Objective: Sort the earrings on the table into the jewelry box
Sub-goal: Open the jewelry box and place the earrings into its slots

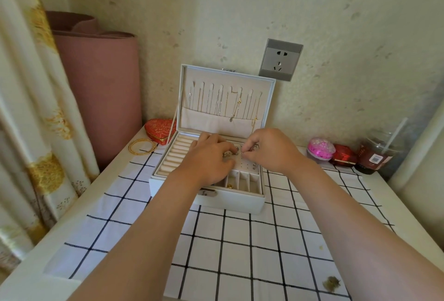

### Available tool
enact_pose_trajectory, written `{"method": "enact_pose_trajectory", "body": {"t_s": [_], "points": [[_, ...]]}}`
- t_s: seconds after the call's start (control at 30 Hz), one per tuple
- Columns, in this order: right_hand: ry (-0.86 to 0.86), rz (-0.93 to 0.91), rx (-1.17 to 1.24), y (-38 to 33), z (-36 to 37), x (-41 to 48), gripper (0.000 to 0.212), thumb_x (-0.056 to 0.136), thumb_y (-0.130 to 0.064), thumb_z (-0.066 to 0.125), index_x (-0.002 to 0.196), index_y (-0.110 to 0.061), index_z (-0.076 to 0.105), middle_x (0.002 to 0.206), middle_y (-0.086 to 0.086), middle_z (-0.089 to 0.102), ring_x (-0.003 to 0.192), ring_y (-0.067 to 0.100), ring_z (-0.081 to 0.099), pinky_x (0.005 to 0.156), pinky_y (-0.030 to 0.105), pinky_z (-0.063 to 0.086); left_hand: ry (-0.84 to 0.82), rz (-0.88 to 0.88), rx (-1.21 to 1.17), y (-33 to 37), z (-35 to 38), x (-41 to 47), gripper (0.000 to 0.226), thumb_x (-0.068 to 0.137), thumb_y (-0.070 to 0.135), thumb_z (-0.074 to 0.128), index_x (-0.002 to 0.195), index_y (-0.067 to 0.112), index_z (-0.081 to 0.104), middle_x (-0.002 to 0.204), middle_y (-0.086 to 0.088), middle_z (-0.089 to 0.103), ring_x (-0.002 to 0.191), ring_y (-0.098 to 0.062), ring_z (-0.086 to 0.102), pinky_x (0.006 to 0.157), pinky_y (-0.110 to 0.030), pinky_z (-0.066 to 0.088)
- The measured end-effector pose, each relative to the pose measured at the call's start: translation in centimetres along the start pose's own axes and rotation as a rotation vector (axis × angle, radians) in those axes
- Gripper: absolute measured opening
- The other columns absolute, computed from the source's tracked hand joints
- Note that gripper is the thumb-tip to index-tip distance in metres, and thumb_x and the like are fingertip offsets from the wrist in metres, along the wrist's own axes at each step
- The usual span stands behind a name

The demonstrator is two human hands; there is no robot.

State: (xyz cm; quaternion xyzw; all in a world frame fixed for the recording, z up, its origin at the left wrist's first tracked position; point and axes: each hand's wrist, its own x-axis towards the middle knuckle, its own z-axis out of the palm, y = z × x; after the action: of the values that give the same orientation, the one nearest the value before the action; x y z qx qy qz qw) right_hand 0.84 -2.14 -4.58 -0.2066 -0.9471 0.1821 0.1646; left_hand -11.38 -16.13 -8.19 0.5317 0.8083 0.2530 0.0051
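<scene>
A white jewelry box [230, 201] stands open on the checked cloth, its lid up with several thin necklaces hanging inside. Both hands are over its earring panel [247, 165], a cream board with small holes where a few studs sit at the right. My left hand [209, 159] has curled fingers pinching a small silvery earring [236, 151] at the panel. My right hand [269, 149] pinches the same small piece from the other side. Ring rolls fill the box's left part; small compartments lie along the front, one holding a gold item [230, 186].
Gold bangles [142, 147] and a red heart-shaped box [161, 129] lie left of the jewelry box. A pink round case [320, 149], a red box [343, 155] and a dark drink cup with straw [377, 154] stand at the right. A pink rolled mat and a curtain are at the left.
</scene>
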Motion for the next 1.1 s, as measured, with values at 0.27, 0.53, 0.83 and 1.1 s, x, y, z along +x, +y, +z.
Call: {"method": "enact_pose_trajectory", "body": {"t_s": [0.27,0.53,0.83,1.1], "points": [[-0.076,-0.01,-0.005,-0.1,0.2,0.1,0.009,0.081,-0.016,0.074,0.076,-0.023,0.079,0.079,-0.017,0.07,0.079,-0.001,0.065,0.077,0.029,0.057,-0.01,0.003,-0.02,-0.1,0.1,0.0,0.037,0.091,0.04,0.053,0.127,0.038,0.059,0.134,0.008,0.047,0.13,-0.014,0.028,0.11,-0.038,0.027],[-0.181,0.038,0.031,-0.4,-0.8,0.0,0.025,0.09,-0.011,0.058,0.093,-0.024,0.08,0.096,-0.015,0.07,0.087,-0.005,0.059,0.077,0.01,0.043,-0.017,0.002,-0.021,0.0,-0.2,0.1,0.037,0.091,0.043,0.053,0.128,0.038,0.058,0.134,0.009,0.046,0.131,-0.014,0.028,0.11,-0.037,0.026],[0.003,0.06,0.151,0.7,-3.0,-2.6,0.023,0.093,-0.012,0.062,0.096,-0.03,0.076,0.088,-0.024,0.063,0.087,-0.008,0.059,0.073,0.003,0.039,0.109,0.061,-0.134,2.6,-2.1,-0.8,0.034,0.091,0.032,0.058,0.125,0.031,0.059,0.12,0.008,0.056,0.117,-0.013,0.041,0.099,-0.031,0.037],[-0.141,0.184,0.088,3.9,-5.9,-9.7,0.02,0.087,-0.015,0.07,0.089,-0.034,0.074,0.088,-0.017,0.07,0.087,-0.002,0.065,0.078,0.014,0.048,0.019,0.144,-0.263,8.3,-1.5,-3.5,0.014,0.09,0.029,0.059,0.101,0.036,0.065,0.091,0.019,0.059,0.079,-0.002,0.057,0.075,-0.024,0.048]]}}
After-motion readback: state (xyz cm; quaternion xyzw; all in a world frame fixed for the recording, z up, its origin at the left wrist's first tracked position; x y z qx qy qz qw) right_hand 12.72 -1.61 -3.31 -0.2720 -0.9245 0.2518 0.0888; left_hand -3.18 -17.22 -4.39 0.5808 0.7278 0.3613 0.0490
